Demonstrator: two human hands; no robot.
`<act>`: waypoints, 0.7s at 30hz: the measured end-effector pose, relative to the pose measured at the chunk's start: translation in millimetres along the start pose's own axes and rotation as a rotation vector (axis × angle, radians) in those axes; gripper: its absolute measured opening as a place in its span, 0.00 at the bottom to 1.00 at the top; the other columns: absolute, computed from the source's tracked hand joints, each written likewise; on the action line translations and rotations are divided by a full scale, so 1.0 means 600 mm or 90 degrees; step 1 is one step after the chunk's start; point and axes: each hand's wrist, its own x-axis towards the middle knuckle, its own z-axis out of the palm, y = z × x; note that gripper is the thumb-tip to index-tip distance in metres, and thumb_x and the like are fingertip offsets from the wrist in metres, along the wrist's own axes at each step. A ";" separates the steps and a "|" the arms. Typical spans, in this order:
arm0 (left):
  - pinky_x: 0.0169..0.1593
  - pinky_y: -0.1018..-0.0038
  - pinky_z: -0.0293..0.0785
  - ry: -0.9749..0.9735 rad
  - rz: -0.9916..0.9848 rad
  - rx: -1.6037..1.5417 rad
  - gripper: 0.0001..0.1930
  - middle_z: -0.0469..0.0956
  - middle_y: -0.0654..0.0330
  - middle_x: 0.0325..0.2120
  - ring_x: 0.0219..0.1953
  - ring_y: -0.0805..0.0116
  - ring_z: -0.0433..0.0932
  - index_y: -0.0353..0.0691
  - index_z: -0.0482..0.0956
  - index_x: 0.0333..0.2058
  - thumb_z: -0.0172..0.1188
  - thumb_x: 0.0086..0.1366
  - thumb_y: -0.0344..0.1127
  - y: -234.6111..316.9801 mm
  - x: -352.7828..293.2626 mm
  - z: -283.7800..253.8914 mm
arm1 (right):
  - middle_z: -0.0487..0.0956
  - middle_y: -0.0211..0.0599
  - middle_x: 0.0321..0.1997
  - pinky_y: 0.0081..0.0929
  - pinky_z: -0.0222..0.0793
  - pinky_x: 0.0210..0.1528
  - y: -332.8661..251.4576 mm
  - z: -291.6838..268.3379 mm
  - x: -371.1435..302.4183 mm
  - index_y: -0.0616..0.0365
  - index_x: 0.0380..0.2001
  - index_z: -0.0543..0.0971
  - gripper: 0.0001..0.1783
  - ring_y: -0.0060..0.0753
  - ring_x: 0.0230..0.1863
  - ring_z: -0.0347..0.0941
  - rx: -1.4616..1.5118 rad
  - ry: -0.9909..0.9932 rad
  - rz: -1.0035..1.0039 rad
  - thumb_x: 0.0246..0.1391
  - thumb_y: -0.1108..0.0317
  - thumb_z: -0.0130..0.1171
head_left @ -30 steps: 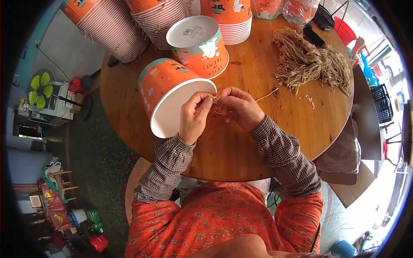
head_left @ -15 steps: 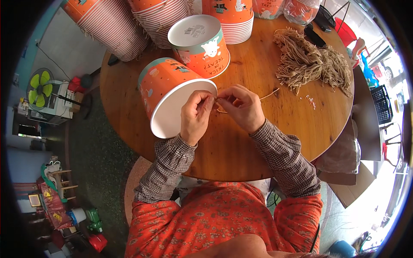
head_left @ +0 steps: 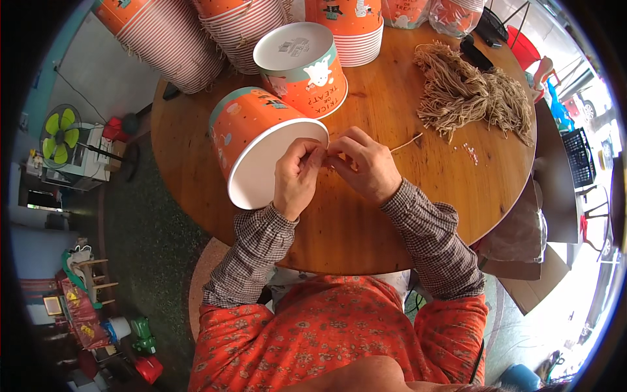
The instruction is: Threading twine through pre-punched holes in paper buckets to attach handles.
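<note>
Hands (head_left: 367, 168) pinching cord (head_left: 406, 142) near bucket rim (head_left: 253, 140) (wood span (head_left: 349, 228) to table edge (head_left: 353, 270)).

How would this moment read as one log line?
left hand: pinching cord; right hand: pinching cord alongside; cord end: pointing right; orange bucket: on side

From the person's head, one fisheye view looks steeply down over the chest (head_left: 326, 320), near the left hand (head_left: 296, 179) and right hand (head_left: 367, 166), facing across the table (head_left: 385, 242) toward its far side.

The bucket (head_left: 255, 121) seems smooth paper, the table (head_left: 346, 238) glossy wood.
</note>
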 end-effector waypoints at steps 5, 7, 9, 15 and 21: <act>0.38 0.78 0.77 0.007 -0.001 -0.004 0.07 0.78 0.60 0.30 0.31 0.76 0.77 0.30 0.73 0.38 0.53 0.69 0.29 -0.001 0.001 -0.008 | 0.75 0.35 0.33 0.33 0.75 0.33 -0.004 -0.019 0.005 0.56 0.34 0.76 0.11 0.40 0.30 0.76 0.008 -0.156 0.050 0.46 0.69 0.63; 0.38 0.79 0.76 0.008 -0.015 -0.003 0.07 0.78 0.60 0.30 0.31 0.76 0.77 0.30 0.74 0.38 0.52 0.70 0.30 0.008 0.002 -0.008 | 0.75 0.35 0.32 0.33 0.75 0.33 0.002 -0.028 0.008 0.57 0.34 0.75 0.11 0.40 0.30 0.77 -0.026 -0.198 0.080 0.46 0.69 0.64; 0.37 0.80 0.76 0.021 -0.011 -0.021 0.07 0.78 0.60 0.30 0.31 0.78 0.76 0.31 0.74 0.38 0.52 0.70 0.30 0.011 0.002 -0.004 | 0.76 0.36 0.31 0.32 0.75 0.33 0.001 -0.034 0.009 0.58 0.34 0.75 0.12 0.39 0.30 0.77 -0.062 -0.240 0.113 0.46 0.68 0.64; 0.37 0.80 0.76 0.017 -0.004 -0.031 0.07 0.77 0.60 0.30 0.32 0.77 0.76 0.31 0.74 0.37 0.53 0.70 0.30 0.007 0.001 -0.004 | 0.76 0.35 0.30 0.32 0.74 0.31 -0.012 -0.015 0.010 0.58 0.33 0.75 0.13 0.37 0.30 0.77 0.033 -0.066 0.060 0.48 0.64 0.65; 0.37 0.79 0.77 0.017 0.035 -0.017 0.07 0.77 0.59 0.31 0.32 0.75 0.78 0.30 0.74 0.37 0.54 0.69 0.29 0.003 0.001 -0.003 | 0.77 0.33 0.29 0.31 0.74 0.29 -0.003 -0.001 0.002 0.57 0.32 0.76 0.10 0.36 0.30 0.77 -0.011 -0.032 0.032 0.50 0.65 0.64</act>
